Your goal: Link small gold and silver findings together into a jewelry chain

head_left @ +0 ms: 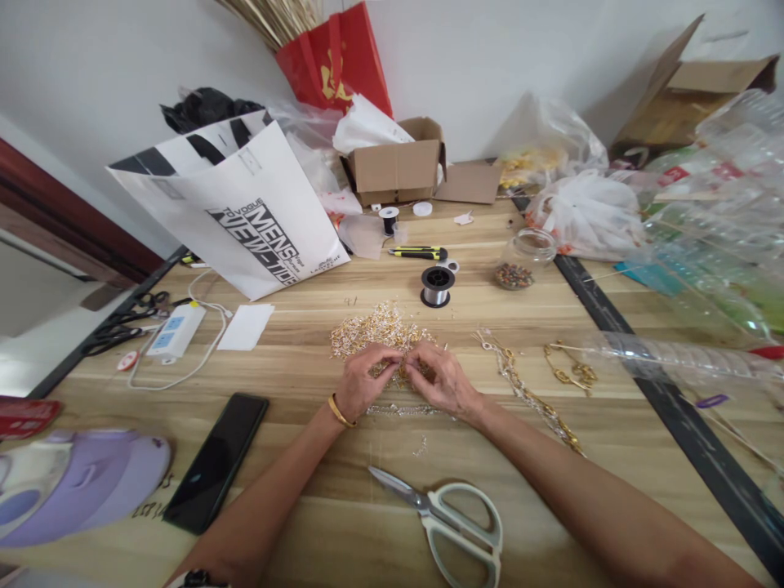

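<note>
My left hand (pixel 366 380) and my right hand (pixel 444 377) meet fingertip to fingertip over a wooden table. Both pinch closed; whatever lies between the fingertips is too small to make out. Just behind and beneath them spreads a pile of small gold and silver beads or links (pixel 383 325). A silvery chain strand (pixel 401 410) lies in front of the hands. To the right stretches a longer gold and silver chain (pixel 520 388), with another gold chain (pixel 569 367) beyond it. White-handled scissors (pixel 450 518) rest nearest to me, between my forearms.
Behind the pile stand a wire spool (pixel 437 287), a yellow-black utility knife (pixel 418 253) and a jar of beads (pixel 520 265). A phone (pixel 216 461), a power strip (pixel 176 331) and a white paper bag (pixel 245 220) are leftward. Plastic bottles (pixel 723 229) crowd the right.
</note>
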### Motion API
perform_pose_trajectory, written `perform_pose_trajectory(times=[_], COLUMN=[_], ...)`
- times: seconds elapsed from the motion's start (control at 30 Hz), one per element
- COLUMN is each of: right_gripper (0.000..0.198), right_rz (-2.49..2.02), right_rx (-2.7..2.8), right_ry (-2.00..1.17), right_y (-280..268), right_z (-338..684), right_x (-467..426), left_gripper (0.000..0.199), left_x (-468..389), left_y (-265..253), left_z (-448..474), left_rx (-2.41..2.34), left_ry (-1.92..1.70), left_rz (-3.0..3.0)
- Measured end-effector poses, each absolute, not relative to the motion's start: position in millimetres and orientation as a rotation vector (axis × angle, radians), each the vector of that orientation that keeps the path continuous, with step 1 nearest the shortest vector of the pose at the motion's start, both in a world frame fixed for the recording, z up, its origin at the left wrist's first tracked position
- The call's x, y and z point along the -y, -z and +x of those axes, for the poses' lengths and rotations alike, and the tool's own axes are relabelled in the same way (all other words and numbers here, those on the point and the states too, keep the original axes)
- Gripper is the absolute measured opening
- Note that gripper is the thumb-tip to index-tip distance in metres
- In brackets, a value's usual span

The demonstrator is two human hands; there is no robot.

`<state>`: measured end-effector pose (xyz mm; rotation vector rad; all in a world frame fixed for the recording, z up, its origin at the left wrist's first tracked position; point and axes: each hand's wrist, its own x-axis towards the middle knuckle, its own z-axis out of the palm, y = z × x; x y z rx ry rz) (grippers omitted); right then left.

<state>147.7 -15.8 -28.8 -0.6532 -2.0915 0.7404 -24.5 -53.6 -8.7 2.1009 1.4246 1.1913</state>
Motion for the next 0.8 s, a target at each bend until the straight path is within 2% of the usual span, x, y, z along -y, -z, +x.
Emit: perform_pose_trajectory(times=[0.8], right_gripper=[0.007], right_rz=[-0.661], right_rx=[2.091], right_ry=[-0.759], right_y=[30.0], right_z=[147.1], right_x=[15.7], left_gripper=[0.009], left_x=[53.4], left_y=[11.4], left_z=[-24.3], left_rx=[-1.364], left_ry=[-1.243], left_rz=[2.176])
